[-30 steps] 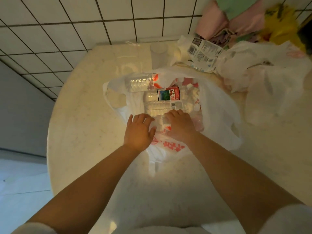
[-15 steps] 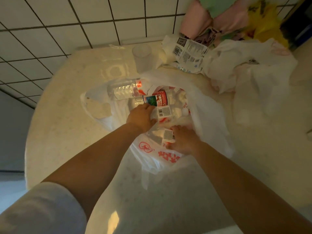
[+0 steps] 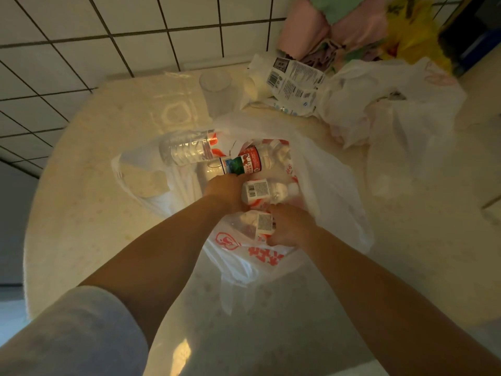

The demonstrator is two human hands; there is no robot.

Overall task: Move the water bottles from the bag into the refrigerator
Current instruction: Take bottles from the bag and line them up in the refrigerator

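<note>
White wall tiles (image 3: 151, 20) with dark grout back the pale round table (image 3: 89, 202) where we work, lit warm and dim. On it lies our white plastic bag (image 3: 333, 185) with red print, its mouth spread wide, and four water bottles lie on their sides in it. The farthest bottle (image 3: 184, 149) lies clear-bodied at the bag's upper left rim. Just beside it the second bottle (image 3: 244, 162) shows a red and green label. The third bottle (image 3: 267, 191) shows a white barcode label and a white cap pointing right. The nearest bottle (image 3: 256, 223) lies against the printed front wall of the bag.

Our left hand (image 3: 226, 191) reaches into the bag between the second and third bottles, fingers curled down out of sight; we cannot tell whether they grasp anything. Our right hand (image 3: 288, 226) curls its fingers round the right end of the nearest bottle, gripping it.

Behind the bag a clear plastic cup (image 3: 215, 89) stands upright, and near it a printed white package (image 3: 294, 85). A crumpled white bag (image 3: 393, 115) lies at the right, with pink, green and yellow cloth (image 3: 352, 25) piled against the wall.
</note>
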